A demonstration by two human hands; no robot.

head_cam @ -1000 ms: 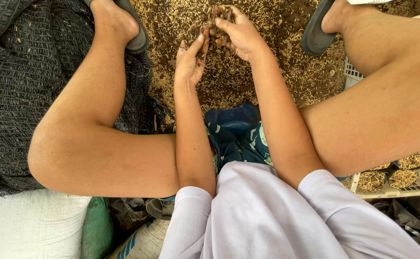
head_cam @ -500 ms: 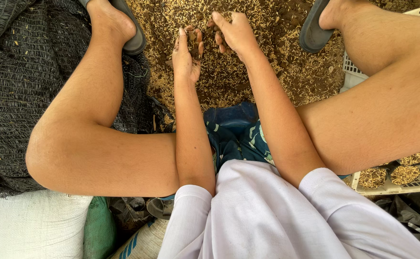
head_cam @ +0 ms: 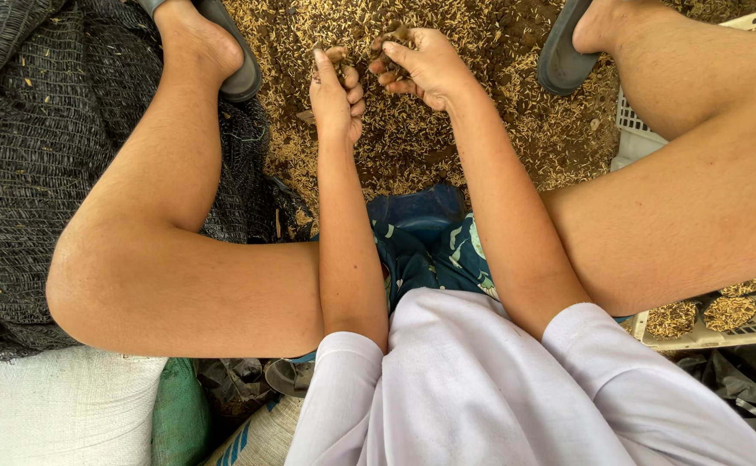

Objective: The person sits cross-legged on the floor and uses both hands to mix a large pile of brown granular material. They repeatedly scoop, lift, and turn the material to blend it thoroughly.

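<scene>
Left hand [head_cam: 336,93]: cupped loosely, fingers curled around a small clump of husk-and-soil mix [head_cam: 412,138].
Right hand [head_cam: 421,65]: just beside it, likewise cupped around mix.
Mix: heaped beneath both hands.
Seedling tray [head_cam: 740,315]: well right.

Ground: brown soil floor [head_cam: 516,26], thickly strewn with pale yellow rice husks [head_cam: 412,147]. Lying on it: crumpled black woven shade netting [head_cam: 41,164] at left; white plastic seedling tray [head_cam: 705,324] with husk-filled cells at right; white woven sack [head_cam: 50,410] and green cloth bundle [head_cam: 179,418] at lower left.
</scene>
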